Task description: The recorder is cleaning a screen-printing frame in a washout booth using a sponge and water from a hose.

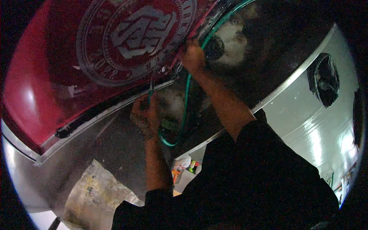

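Note:
A red screen point(57, 69) with a round grey emblem lies tilted at the upper left, in a pale metal frame point(111, 103). My left hand point(147, 111) is closed around the end of a green hose point(186, 96), just below the frame's near edge. What looks like a thin stream of water rises from the hose tip toward the screen. The hose loops down beside my left wrist and passes up behind my right forearm. My right hand point(193, 57) is closed at the screen's right edge; its fingertips are dim and partly hidden.
Under the screen is a dark, wet-looking surface point(126, 145) with pale patches and a light rim. A stained pale cloth or sheet point(96, 191) lies at lower left. Shiny silvery sheeting point(295, 119) with a black object point(326, 80) stretches along the right.

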{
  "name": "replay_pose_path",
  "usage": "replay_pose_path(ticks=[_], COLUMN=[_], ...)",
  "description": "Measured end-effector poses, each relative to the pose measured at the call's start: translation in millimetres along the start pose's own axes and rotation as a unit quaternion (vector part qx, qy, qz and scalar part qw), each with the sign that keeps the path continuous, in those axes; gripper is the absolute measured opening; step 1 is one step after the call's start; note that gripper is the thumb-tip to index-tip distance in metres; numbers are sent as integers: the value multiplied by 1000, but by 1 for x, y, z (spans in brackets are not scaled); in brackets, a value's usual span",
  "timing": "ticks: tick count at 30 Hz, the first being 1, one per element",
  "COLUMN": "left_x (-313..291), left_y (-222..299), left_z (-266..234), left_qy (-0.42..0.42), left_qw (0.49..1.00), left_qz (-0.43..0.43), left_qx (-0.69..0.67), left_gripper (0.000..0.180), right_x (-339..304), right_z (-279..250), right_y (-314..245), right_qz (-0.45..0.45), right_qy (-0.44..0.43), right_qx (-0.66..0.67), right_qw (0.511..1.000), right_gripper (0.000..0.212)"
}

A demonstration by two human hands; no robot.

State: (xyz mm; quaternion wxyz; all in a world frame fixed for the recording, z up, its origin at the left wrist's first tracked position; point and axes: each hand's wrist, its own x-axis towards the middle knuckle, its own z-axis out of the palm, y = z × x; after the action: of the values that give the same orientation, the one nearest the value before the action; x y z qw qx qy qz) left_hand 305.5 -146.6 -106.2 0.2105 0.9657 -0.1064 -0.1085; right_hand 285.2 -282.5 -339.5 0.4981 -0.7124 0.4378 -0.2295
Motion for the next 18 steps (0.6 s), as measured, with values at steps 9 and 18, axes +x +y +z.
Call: replay_pose_path(ticks=[9,18], left_x=[-18,-31], left_y=[-60,-88], left_z=[-16,8], left_qy=[17,-7], left_qw=[997,992], left_qz=[-10,-50], left_qx=[79,-112], left_gripper=[19,30], right_x=[-37,-56], right_z=[23,72], right_y=[-14,134], right_qz=[54,-25], right_qy=[-207,-252], right_qx=[-165,-265], right_qw=[963,930], right_gripper=[25,25])
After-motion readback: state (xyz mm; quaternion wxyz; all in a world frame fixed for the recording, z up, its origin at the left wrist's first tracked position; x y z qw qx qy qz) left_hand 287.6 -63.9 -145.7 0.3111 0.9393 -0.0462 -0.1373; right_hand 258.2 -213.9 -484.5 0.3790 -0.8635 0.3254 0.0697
